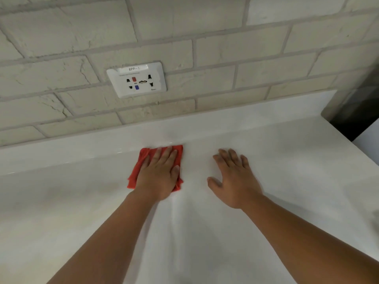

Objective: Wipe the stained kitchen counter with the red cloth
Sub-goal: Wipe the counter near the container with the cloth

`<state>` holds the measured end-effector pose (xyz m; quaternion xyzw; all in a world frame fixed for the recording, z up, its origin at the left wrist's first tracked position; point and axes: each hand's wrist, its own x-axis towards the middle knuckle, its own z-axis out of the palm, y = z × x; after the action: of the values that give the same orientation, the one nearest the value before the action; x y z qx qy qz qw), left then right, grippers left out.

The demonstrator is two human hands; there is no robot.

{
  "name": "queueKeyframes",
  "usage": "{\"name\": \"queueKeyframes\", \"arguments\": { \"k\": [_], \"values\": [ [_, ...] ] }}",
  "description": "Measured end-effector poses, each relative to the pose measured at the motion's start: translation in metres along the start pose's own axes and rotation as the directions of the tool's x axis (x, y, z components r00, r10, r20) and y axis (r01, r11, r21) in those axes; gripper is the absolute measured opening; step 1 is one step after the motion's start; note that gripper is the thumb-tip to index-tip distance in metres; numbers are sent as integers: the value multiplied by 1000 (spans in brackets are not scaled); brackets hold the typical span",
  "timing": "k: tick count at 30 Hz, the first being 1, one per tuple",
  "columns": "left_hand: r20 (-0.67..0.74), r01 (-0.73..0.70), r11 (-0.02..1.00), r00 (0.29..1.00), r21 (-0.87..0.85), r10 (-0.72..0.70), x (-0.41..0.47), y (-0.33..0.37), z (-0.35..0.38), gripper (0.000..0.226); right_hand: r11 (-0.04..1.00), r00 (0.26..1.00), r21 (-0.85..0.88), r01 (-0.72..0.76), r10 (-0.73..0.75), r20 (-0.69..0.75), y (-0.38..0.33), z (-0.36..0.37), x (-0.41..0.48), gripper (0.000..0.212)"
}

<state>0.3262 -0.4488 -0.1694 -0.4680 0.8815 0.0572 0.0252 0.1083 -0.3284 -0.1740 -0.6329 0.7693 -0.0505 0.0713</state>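
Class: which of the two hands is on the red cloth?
The left hand, fingers straight, presses the red cloth; the right hand lies on bare counter beside it.

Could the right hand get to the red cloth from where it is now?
Probably yes. The right hand rests flat on the counter beside the red cloth, with only bare counter between them. The left hand presses flat on the cloth, though, so only its edges are free to take.

A white socket plate [136, 79] on a pale brick-tiled wall [225, 48].
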Motion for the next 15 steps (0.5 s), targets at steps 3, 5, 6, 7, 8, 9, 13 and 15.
{"name": "queueKeyframes", "arguments": {
  "k": [3, 5, 6, 7, 8, 9, 13, 15],
  "values": [
    [10, 99, 995, 995, -14, -99, 17, 33, 0, 61, 1000, 1000, 9, -11, 11, 3, 0, 0, -1, 84],
    [28, 79, 996, 997, -43, -78, 19, 52, -1, 61, 1000, 1000, 19, -12, 12, 5, -1, -1, -2, 81],
    [37, 55, 997, 998, -52, -53, 16, 59, -2, 61, 1000, 1000, 22, -12, 12, 9, -1, -2, -2, 79],
    [43, 23, 998, 999, -54, -21, 11, 64, -1, 60, 1000, 1000, 27, -14, 14, 13, 0, -2, -1, 78],
    [47, -4, 999, 999, -54, 7, 3, 67, -1, 60, 999, 1000, 35, -16, 15, 18, -1, -3, 0, 78],
    [49, -32, 998, 998, -55, 35, -5, 70, 0, 60, 999, 1000, 45, -18, 17, 21, 0, -3, 1, 77],
    [62, -88, 995, 994, -45, 91, -55, 72, 4, 61, 998, 1000, 68, -9, 7, 25, 1, -6, -1, 73],
    [62, -102, 994, 993, -50, 105, -83, 74, 9, 63, 997, 1000, 77, -5, 4, 10, 2, -8, -1, 79]
  ]
}}
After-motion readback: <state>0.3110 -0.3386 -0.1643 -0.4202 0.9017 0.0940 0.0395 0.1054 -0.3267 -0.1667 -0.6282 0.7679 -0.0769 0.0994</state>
